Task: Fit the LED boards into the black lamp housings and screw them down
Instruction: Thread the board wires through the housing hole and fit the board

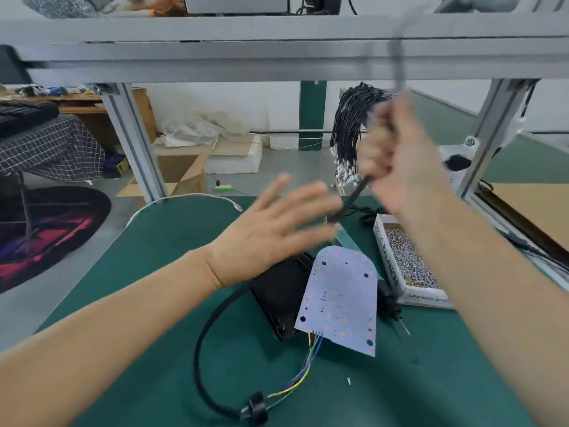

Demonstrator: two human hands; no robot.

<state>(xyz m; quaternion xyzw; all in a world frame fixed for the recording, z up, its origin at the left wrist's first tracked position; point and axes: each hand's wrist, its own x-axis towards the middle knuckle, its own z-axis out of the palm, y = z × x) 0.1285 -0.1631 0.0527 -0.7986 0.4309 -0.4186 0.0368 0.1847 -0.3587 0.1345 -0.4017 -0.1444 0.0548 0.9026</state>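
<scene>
The LED board (338, 298) is lying tilted across the black lamp housing (281, 292), overlapping its right edge rather than sitting seated inside it; its coloured wires (303, 369) are trailing from the board's near edge toward a black cable (209, 337) on the green counter (154, 241); the left hand (271, 234) is hovering above the board's far end, fingers spread wide and holding nothing; the right hand (397, 163) is gripping a dark screwdriver (351, 201), blurred, raised beyond the board; a box of screws (406, 263) is sitting just right of the board, one loose screw (349, 380) near its lower edge; judging by this, fitting is underway; next the board needs squaring into the housing before any screw is being driven
</scene>
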